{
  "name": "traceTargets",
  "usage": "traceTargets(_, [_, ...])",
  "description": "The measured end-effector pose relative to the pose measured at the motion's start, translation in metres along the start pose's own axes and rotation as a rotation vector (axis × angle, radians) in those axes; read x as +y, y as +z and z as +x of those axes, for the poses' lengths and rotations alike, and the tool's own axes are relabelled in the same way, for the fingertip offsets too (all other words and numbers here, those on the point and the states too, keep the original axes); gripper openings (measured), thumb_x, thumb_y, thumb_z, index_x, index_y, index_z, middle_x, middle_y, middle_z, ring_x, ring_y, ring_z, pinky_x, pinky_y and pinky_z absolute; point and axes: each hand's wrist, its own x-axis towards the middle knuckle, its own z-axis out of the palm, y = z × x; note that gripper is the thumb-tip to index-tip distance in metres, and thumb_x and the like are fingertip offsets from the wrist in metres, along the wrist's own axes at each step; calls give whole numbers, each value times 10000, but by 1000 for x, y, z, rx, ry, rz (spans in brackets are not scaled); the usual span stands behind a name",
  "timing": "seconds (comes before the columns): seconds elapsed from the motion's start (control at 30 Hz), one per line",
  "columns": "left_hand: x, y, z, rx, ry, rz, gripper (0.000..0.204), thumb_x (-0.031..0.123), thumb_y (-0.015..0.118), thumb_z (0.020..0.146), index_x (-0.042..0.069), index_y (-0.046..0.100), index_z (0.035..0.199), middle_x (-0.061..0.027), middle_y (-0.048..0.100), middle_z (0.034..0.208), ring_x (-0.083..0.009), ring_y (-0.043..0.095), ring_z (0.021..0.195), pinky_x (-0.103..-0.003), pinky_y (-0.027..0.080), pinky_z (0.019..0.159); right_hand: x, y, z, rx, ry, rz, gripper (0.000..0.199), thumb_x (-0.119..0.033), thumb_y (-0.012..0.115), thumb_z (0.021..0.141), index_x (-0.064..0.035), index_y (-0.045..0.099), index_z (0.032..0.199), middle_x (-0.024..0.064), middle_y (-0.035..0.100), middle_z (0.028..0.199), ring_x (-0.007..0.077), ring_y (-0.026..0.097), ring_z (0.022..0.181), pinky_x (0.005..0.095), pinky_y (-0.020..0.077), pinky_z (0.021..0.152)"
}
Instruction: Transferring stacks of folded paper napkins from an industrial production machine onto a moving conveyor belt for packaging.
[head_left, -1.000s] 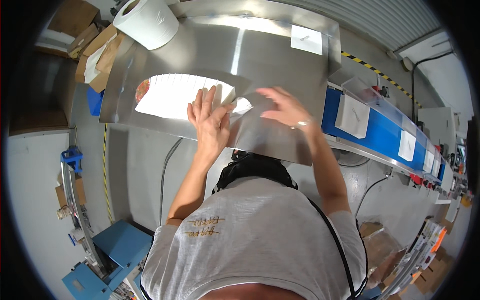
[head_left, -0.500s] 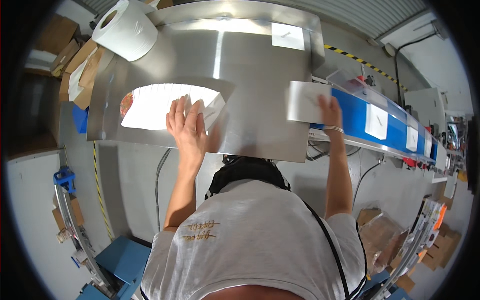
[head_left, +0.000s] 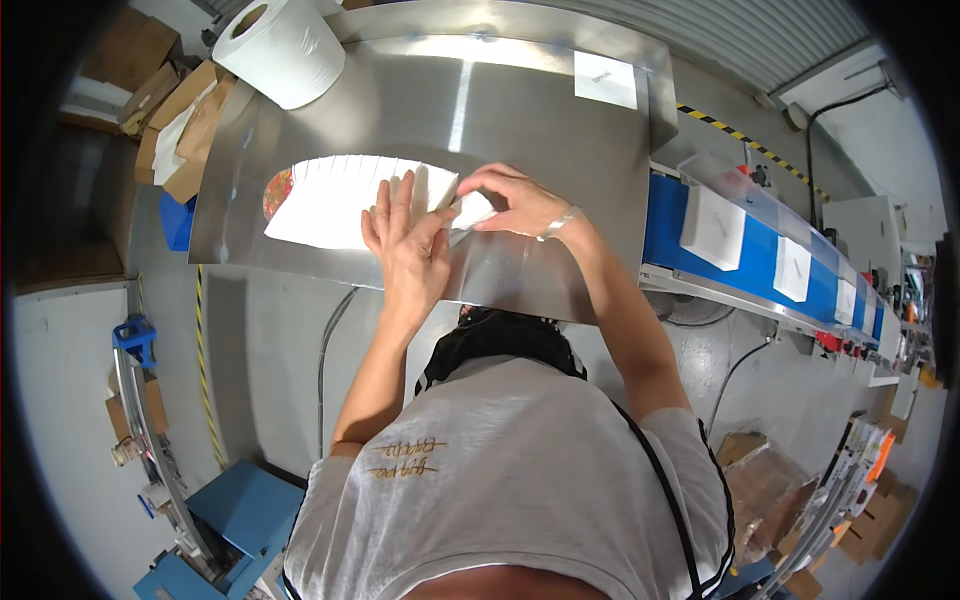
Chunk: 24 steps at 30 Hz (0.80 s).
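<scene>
The right hand (head_left: pixel 515 200) is pinching the near end of a fanned stack of white sheets (head_left: pixel 340 200), its grip narrow, thumb and fingertips closing on one thin sheet edge. The left hand (head_left: pixel 405 245) is lying flat and wide just beside it, fingers spread, pressing the same end of the stack down onto the steel table (head_left: pixel 500 110); it is holding nothing, only pinning. The sheets are lying across the left middle of the table, fanned out toward a small colourful item at their far left tip.

A big white paper roll (head_left: pixel 283 45) is standing at the table's back left corner, well apart from the hands, and a single white sheet (head_left: pixel 605 80) is sitting at the back right. To the right, a blue conveyor belt (head_left: pixel 760 260) is carrying white packets (head_left: pixel 712 227).

As a judgement: the thin sheets are likely clinging together, so the pinch could be lifting two at once, or dragging the fan askew if the flat hand is easing its pressure on the slick steel.
</scene>
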Motion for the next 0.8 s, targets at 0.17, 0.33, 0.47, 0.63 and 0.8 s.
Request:
traceTargets(0.17, [-14, -4, 2, 70, -80, 13, 433, 98, 660, 766, 75, 556, 1186, -176, 353, 1398, -380, 246, 1327, -530, 110, 1069, 14, -2, -26, 4, 319, 253, 374, -224, 637, 859, -30, 511, 1153, 38, 583, 1019, 121, 542, 905, 285, 454, 815])
traceTargets(0.33, [-30, -2, 0, 115, -26, 68, 338, 26, 621, 772, 72, 615, 1107, -174, 455, 1313, -368, 366, 1253, -489, 230, 1045, 101, -44, -109, 710, 528, 135, 184, -225, 638, 863, -55, 571, 881, -32, 457, 697, 82, 415, 645, 285, 382, 558])
traceTargets(0.47, [-35, 2, 0, 144, -7, 54, 311, 11, 615, 764, 85, 645, 1064, -152, 486, 1288, -362, 390, 1233, -479, 243, 1043, 124, -122, -173, 831, 873, -206, 527, -429, 624, 820, -27, 529, 1148, 126, 611, 940, 217, 540, 800, 350, 453, 757])
traceTargets(0.63, [-30, 1, 3, 118, -27, 1, 304, -11, 620, 737, 116, 671, 1008, -124, 489, 1293, -358, 373, 1253, -485, 206, 1056, 95, -118, -159, 880, 600, -1038, 576, -372, 731, 708, -14, 555, 1124, 160, 607, 1072, 337, 566, 984, 429, 451, 827])
traceTargets(0.8, [-29, -6, 3, 74, -5, -25, 297, -20, 625, 722, 134, 682, 970, -117, 465, 1325, -367, 324, 1293, -509, 145, 1068, 2, -29, -34, 123, 141, 9, 555, -187, 752, 726, -128, 507, 1221, 83, 542, 1219, 238, 539, 1084, 334, 453, 900])
